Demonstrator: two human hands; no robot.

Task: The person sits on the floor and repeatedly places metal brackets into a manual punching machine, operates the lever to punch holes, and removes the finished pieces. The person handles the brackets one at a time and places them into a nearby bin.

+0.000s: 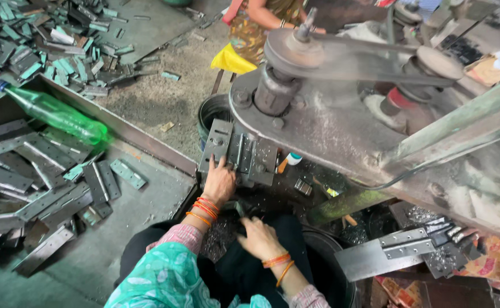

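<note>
Grey metal hinge plate (240, 153) lies on the press bed, long axis running away from the person, just ahead of the left hand (220, 181), whose fingers rest spread on the bed's edge. Right hand (259, 236) sits lower, nearer the body, fingers curled over dark metal scrap (221, 231); its grip cannot be told.

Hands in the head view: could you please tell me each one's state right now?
Left hand: fingers resting on the machine's metal die block; grip unclear.
Right hand: down by dark metal scraps; grip unclear.

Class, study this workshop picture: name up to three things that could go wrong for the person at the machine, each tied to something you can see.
1. The left hand rests against the machine's die block, so fingers could be crushed.
2. The belt and pulley look unguarded; a sleeve might catch.
3. The right hand reaches bare among metal scraps, which may cut.
</note>
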